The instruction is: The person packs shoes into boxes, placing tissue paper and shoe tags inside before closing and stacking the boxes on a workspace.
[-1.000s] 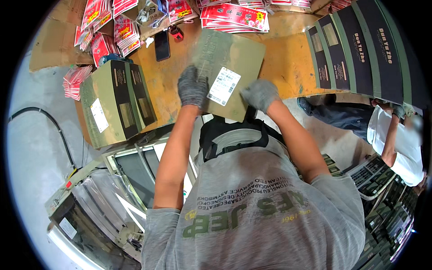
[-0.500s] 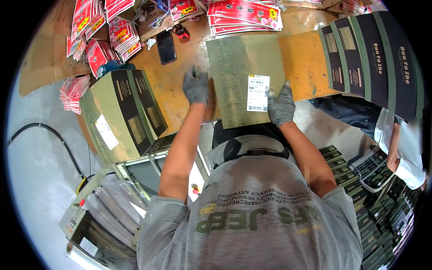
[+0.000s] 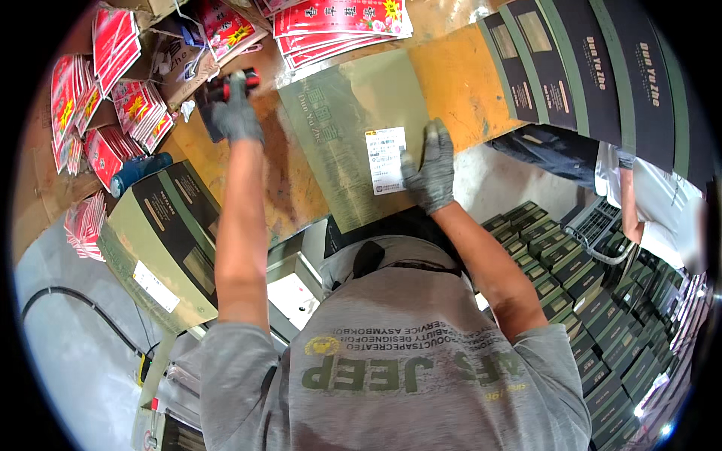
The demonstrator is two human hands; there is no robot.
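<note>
Packing workshop, probably: stacked green boxes [image 3: 594,316], flattened cartons [image 3: 602,68], red packets [image 3: 113,113], worn workbench [image 3: 459,83].

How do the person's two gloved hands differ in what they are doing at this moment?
The left hand is stretched far out, gripping a red-and-black tool at the table's back; the right hand lies flat, near the body, pressing the flat olive box beside its white label. Both wear grey gloves.

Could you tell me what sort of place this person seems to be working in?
Probably a packing or packaging workshop. A flat olive-green carton with a white label lies on a worn orange workbench, piles of red printed packets sit nearby, and many dark green boxes are stacked below.
</note>
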